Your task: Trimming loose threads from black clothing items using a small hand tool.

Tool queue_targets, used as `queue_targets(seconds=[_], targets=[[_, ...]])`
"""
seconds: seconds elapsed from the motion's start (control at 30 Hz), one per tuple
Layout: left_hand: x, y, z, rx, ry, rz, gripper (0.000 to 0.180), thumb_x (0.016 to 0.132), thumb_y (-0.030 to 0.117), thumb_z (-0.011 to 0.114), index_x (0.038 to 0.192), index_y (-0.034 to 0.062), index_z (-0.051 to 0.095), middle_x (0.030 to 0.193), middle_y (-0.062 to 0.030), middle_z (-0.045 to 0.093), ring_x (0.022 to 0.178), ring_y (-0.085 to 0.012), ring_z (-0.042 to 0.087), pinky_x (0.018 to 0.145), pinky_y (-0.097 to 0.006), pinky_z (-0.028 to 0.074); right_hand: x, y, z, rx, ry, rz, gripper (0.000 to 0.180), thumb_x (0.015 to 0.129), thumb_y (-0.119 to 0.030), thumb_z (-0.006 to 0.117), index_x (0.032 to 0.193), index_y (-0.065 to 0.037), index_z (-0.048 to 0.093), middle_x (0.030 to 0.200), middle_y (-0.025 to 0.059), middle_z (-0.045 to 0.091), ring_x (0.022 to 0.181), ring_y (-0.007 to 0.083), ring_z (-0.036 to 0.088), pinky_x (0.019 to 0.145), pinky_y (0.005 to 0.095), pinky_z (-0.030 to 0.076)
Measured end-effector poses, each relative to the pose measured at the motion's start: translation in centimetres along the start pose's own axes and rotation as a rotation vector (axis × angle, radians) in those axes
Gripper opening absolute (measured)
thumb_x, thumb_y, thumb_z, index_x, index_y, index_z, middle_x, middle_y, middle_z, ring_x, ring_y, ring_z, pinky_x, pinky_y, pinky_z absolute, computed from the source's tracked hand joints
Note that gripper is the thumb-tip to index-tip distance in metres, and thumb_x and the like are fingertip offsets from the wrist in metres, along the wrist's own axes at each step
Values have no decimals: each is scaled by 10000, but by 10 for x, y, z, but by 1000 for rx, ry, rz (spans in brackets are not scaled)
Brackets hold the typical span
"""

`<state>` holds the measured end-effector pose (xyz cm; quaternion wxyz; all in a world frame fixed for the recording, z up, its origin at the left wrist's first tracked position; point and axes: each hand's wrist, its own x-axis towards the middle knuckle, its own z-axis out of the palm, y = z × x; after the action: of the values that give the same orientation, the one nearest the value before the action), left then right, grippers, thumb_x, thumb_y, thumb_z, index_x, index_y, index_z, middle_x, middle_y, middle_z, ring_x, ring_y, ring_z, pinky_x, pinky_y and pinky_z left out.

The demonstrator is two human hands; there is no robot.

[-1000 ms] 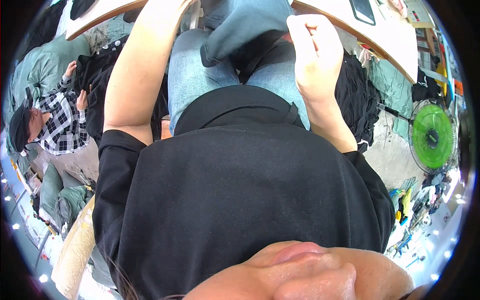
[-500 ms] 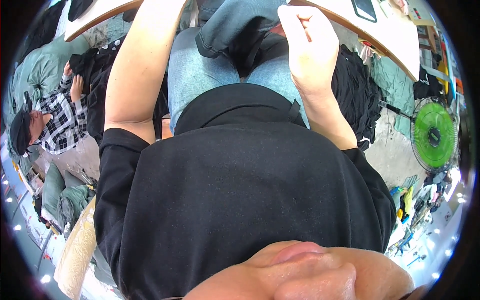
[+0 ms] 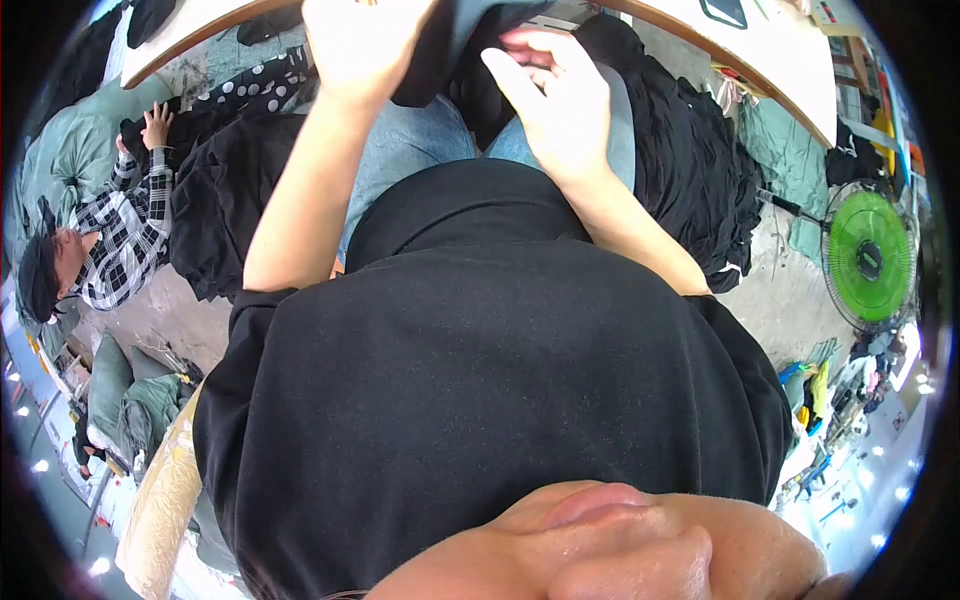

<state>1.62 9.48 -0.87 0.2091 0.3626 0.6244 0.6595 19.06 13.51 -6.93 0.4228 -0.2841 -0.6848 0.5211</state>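
A dark blue-black garment (image 3: 428, 62) hangs over my lap at the upper edge, partly outside the picture. My left hand (image 3: 365, 48) is against its left side; the fingers run past the upper edge or are hidden, so their grip does not show. To the right of the garment, my right hand (image 3: 562, 112) is open, with the thumb apart from loosely bent fingers and nothing visible between them. Black cloth (image 3: 480, 100) lies between my jeans-clad knees (image 3: 410, 140), just below the hands.
Pale table edges (image 3: 700, 50) curve past both sides, with a phone (image 3: 724, 10) on the right one. Black fabric heaps (image 3: 690, 170) (image 3: 235, 195) flank my legs. A green fan (image 3: 868, 258) stands right. At left, a person in a checked shirt (image 3: 125, 245) handles dark cloth.
My left hand has come into view, moving rightward to the garment. My right hand has shifted left and its closed fingers have parted. The garment has moved up. The other person's hands have risen slightly.
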Motion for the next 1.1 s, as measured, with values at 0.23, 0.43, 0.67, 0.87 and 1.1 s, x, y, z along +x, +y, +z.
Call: queue_targets(seconds=[0.23, 0.43, 0.67, 0.87, 1.1], targets=[[-32, -34, -14, 429, -233, 389, 412, 841, 72, 822, 1196, -61, 661, 1147, -177, 691, 1135, -253, 650, 999, -355, 493, 11, 36, 22, -139, 59, -87, 390, 811, -193, 864, 1109, -1, 702, 1127, 114, 671, 988, 239, 695, 927, 351, 553], [-30, -30, -28, -111, -289, -140, 209, 970, 87, 605, 1119, -31, 691, 1023, -67, 711, 941, -146, 656, 875, -286, 499, 14, 56, 2, 0, -149, 101, 227, 930, -150, 744, 1096, 3, 717, 1039, 98, 733, 996, 149, 693, 908, 285, 535], [-35, -45, -38, -785, -227, -507, 246, 994, 58, 582, 1229, -5, 616, 1032, -99, 726, 885, -196, 720, 821, -312, 567, -1, 32, -11, 146, -243, 56, 164, 949, -116, 736, 1094, -45, 708, 1002, 49, 725, 973, 122, 691, 901, 273, 547], [-39, -43, -30, -1145, -376, -457, 220, 1002, 92, 564, 1160, -31, 654, 997, -123, 746, 849, -224, 731, 783, -335, 585, -11, -23, -9, -190, -367, 38, 146, 905, -151, 795, 969, -23, 767, 901, 41, 745, 826, 103, 689, 783, 253, 551], [-38, -53, -30, -1355, -593, -332, 288, 1026, 177, 527, 1068, -47, 703, 969, -132, 760, 823, -231, 732, 774, -336, 590, -22, -24, 13, 124, -179, 85, 167, 885, -107, 816, 1002, -7, 751, 929, 49, 728, 856, 107, 693, 804, 254, 564]])
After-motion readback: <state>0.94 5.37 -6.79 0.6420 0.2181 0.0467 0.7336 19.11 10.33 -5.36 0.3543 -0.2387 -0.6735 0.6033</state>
